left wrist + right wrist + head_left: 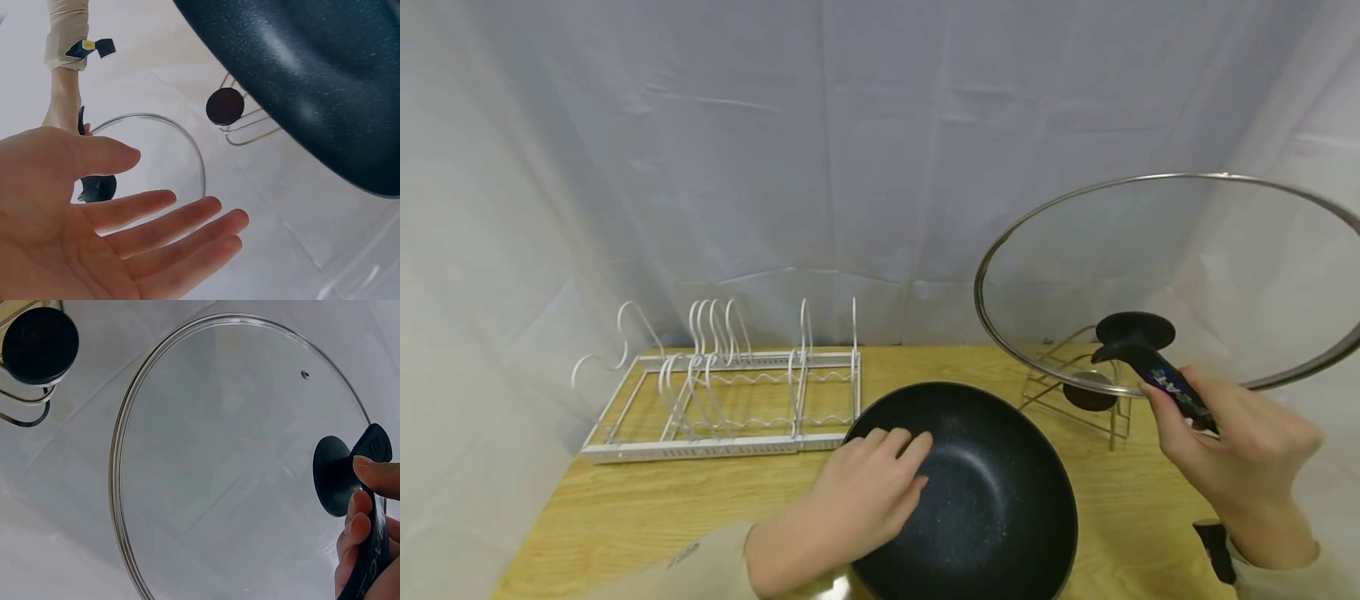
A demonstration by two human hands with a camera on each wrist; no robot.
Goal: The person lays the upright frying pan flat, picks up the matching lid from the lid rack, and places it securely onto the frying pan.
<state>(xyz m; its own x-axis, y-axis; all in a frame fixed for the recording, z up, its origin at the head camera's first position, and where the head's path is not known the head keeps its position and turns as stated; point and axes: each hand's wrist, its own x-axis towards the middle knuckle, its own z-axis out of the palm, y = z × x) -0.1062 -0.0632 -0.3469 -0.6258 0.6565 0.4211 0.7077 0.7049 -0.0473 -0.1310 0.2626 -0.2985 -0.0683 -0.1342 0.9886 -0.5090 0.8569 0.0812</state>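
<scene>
A large glass lid with a metal rim is held up on the right, tilted. My right hand grips its black handle, fingers wrapped round it in the right wrist view. Below and to the left stands a deep black wok, its speckled inside facing up. My left hand overlaps the wok's left side in the head view. From the left wrist view, this hand has its fingers extended and its palm bare, with the wok beyond the fingertips.
A white wire rack with upright curved dividers lies on the wooden table at the left. Behind the wok, to the right, is a thin wire stand with a dark round piece. Pale curtains hang behind and at both sides.
</scene>
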